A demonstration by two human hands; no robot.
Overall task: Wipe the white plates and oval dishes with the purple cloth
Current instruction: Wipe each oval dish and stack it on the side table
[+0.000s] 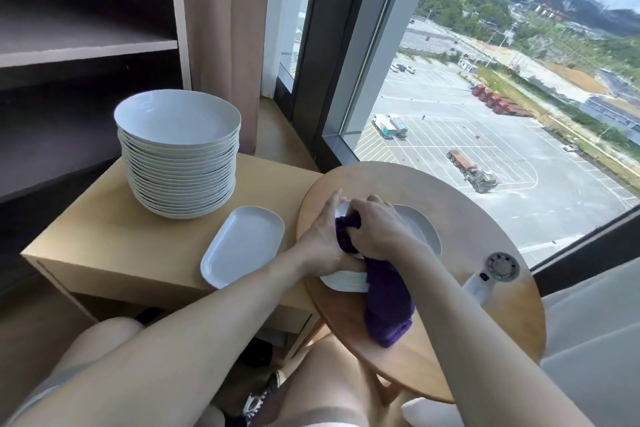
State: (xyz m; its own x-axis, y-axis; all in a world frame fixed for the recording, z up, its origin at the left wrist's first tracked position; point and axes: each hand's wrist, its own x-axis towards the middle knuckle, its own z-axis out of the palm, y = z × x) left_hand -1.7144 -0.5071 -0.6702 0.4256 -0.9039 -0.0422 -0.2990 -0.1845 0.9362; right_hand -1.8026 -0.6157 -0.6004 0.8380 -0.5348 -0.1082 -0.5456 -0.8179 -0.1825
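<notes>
A stack of white oval dishes (420, 227) sits on the round wooden table (460, 204). My right hand (377, 227) grips the bunched purple cloth (388, 298) on the top dish; the cloth's tail hangs down toward me. My left hand (323, 236) holds the left edge of that stack. One white oval dish (242, 244) lies alone on the square wooden cabinet (104, 218). A tall stack of round white plates (178, 152) stands behind it.
A white handheld fan (491, 274) lies on the round table's right side. Dark shelving (86, 45) stands at the left, a curtain and a large window behind. My knees are below the tables, and a pale cushion is at the right.
</notes>
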